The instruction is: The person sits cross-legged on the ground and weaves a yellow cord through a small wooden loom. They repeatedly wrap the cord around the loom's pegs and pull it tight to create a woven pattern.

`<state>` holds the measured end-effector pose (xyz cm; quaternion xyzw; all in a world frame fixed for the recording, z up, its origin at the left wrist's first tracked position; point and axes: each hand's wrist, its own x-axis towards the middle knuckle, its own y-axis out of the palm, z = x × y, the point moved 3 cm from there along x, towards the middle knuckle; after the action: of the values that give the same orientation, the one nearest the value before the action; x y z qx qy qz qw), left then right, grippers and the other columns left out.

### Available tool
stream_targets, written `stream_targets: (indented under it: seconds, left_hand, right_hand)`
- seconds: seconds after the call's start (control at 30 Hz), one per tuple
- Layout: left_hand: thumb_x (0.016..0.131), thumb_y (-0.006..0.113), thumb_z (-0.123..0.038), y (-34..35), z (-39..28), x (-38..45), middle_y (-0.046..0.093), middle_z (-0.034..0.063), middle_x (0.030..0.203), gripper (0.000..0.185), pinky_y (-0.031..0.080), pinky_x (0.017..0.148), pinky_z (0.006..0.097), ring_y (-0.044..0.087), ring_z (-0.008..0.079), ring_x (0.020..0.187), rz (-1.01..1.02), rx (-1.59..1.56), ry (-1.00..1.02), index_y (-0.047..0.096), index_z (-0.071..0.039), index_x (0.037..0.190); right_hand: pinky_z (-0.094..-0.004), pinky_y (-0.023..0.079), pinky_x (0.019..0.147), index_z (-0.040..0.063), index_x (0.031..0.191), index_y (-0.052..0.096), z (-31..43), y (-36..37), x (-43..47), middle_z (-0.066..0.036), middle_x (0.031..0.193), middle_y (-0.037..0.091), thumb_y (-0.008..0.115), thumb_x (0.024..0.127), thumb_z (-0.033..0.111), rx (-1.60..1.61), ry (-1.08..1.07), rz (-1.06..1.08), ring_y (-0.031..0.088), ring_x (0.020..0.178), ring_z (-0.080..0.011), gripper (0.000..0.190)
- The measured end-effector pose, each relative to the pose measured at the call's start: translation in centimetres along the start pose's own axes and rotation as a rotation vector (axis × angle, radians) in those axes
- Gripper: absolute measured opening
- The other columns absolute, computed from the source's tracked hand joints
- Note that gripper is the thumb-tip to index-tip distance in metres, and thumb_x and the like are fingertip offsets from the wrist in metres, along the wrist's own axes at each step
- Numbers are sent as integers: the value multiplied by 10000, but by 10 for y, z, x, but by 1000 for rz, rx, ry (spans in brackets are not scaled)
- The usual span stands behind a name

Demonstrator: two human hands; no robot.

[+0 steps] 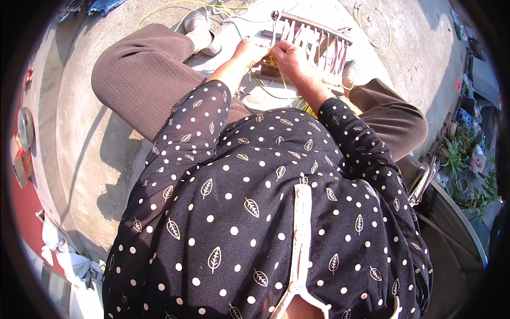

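My left hand (pixel 250 54) and my right hand (pixel 290 60) meet at the near left corner of a wooden frame (pixel 314 24) wound with pale and reddish strips. Both hands are closed on thin yellow cord (pixel 275 60), pinched between the fingertips. A darker yellow-green strand loops from beneath them toward my right forearm. More yellow cord (pixel 306 107) lies bundled between my lap and right forearm. Pliers (pixel 345 30) seem to rest at the frame's far right end. The fingertips partly cover the cord, so its exact path is unclear.
Loose yellow cord (pixel 167 7) trails over the ground beyond my left shoe (pixel 197 22). A coil of pale cord (pixel 373 26) lies at the far right. Potted plants (pixel 452 155) and plastic bags stand along the right side. A metal lid (pixel 26 128) is at the far left.
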<state>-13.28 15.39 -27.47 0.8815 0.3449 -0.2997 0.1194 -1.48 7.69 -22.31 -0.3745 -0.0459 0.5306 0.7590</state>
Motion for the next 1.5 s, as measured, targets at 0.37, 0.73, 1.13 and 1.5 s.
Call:
stream_targets:
  seconds: [0.37, 0.73, 1.13, 1.5]
  left_hand:
    - [818, 647, -322, -11, -5, -5, 604, -10, 706, 209, 442, 526, 232, 512, 75, 537, 116, -180, -286, 620, -116, 794]
    - [805, 642, -248, -3, 4, -4, 606, -15, 712, 132, 427, 547, 247, 504, 69, 536, -39, -190, -299, 619, -118, 799]
    - [849, 585, -249, 2, 21, 1, 612, -21, 748, 146, 429, 582, 237, 522, 68, 605, 90, -370, -216, 617, -108, 824]
    - [864, 562, -250, 6, 32, 3, 613, -21, 757, 161, 431, 598, 235, 529, 67, 634, 127, -531, -115, 620, -102, 835]
  right_hand:
    - [-372, 497, 663, 74, 873, 660, -5, 12, -7, -149, 798, 647, 555, 846, 156, -202, -572, 85, 640, 732, -305, 135]
    - [-379, 482, 647, 39, 749, 598, -4, 3, -9, -123, 766, 597, 572, 816, 119, -94, -512, 86, 603, 739, -327, 107]
    - [-316, 484, 572, 32, 831, 645, -3, 7, 0, -74, 708, 621, 598, 824, 99, 161, -389, 73, 616, 645, -191, 81]
    - [-286, 495, 606, 22, 891, 654, -16, 16, 11, -73, 733, 648, 608, 852, 124, 314, -165, 129, 616, 664, -139, 118]
